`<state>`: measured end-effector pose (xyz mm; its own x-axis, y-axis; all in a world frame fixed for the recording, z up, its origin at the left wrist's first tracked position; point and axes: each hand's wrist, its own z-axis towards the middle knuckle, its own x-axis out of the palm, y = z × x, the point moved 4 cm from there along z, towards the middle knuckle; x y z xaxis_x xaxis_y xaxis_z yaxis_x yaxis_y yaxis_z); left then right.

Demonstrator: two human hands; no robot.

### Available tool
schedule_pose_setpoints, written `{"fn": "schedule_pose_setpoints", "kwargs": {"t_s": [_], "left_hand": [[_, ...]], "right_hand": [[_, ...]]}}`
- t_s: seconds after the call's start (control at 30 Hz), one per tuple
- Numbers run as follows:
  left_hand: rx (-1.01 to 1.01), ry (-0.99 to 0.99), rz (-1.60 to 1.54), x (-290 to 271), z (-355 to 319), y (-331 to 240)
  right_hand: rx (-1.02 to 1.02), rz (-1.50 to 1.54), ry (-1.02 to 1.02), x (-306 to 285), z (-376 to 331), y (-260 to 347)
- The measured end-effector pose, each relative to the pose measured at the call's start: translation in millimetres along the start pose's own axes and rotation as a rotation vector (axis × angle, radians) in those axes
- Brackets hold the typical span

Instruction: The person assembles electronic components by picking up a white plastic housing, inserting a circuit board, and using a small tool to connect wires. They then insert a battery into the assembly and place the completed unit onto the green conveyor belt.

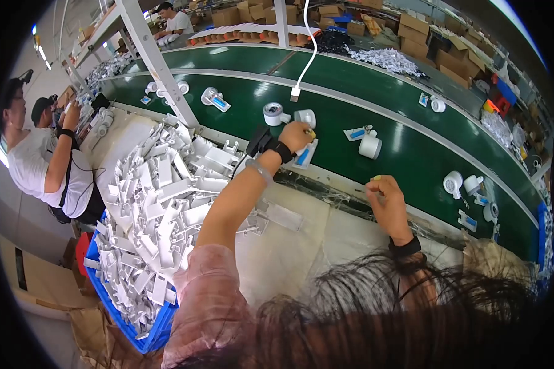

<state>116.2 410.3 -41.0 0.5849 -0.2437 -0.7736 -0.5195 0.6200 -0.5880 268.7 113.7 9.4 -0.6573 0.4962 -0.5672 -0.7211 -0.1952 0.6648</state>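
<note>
Dark hair (345, 313) is nearest, then L hand (297, 136) is at a white part w/ blue strip (303, 156) on the green conveyor belt (412, 172), can't tell if gripping, & R hand (388, 203), half-open, looks empty by belt's edge, prob bc parts ride there.

We see conveyor belt (406, 178) deep green, with pale glossy streaks. Round devices (369, 147) white; small flat pieces (355, 133) white with bright blue strip. Piled plastic parts (166, 184) plain white; crate (157, 335) solid blue. Our counter (295, 252) cream, faintly mottled. Wristbands (405, 247) black, our sleeve (206, 277) dusty pink, cable (314, 46) white. Boxes (413, 29) cardboard brown. Nearest co-worker's shirt (34, 150) plain white.
</note>
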Motion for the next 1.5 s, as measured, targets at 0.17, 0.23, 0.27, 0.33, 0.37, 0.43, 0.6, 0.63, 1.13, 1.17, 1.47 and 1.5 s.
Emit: {"fn": "schedule_pose_setpoints", "kwargs": {"t_s": [0.17,0.23,0.27,0.33,0.37,0.43,0.6,0.63,1.13,1.17,1.47,1.5], "left_hand": [[0.208,0.425,-0.407,22,-92,-81],[0.388,0.39,-0.364,10,-135,-121],[0.389,0.388,-0.363,11,-142,-124],[0.228,0.487,-0.361,15,-149,-125],[0.233,0.491,-0.359,11,-150,-129],[0.159,0.558,-0.604,-6,-156,-133],[0.305,0.35,-0.123,-12,-172,-124],[0.246,0.215,0.081,-10,-173,-127],[0.222,0.074,0.051,22,-150,-145],[0.366,0.015,-0.114,17,-153,-153],[0.009,0.438,-0.983,12,-169,-174],[0.01,0.438,-0.981,11,-169,-176]], "right_hand": [[0.06,0.113,0.07,-17,-17,25],[0.052,0.122,0.112,-18,-19,38],[-0.018,0.115,0.123,-18,-18,48],[-0.166,0.048,0.106,-15,-18,54],[-0.164,0.046,0.1,-13,-19,52],[-0.254,-0.076,0.064,-9,-21,52],[-0.265,-0.174,0.151,10,-24,44],[-0.246,-0.201,0.172,13,-26,42],[-0.311,-0.55,0.224,7,-3,23],[-0.221,-0.402,0.172,-6,-8,25],[0.357,0.567,0.251,-19,-34,14],[0.354,0.589,0.289,-20,-34,16]]}}
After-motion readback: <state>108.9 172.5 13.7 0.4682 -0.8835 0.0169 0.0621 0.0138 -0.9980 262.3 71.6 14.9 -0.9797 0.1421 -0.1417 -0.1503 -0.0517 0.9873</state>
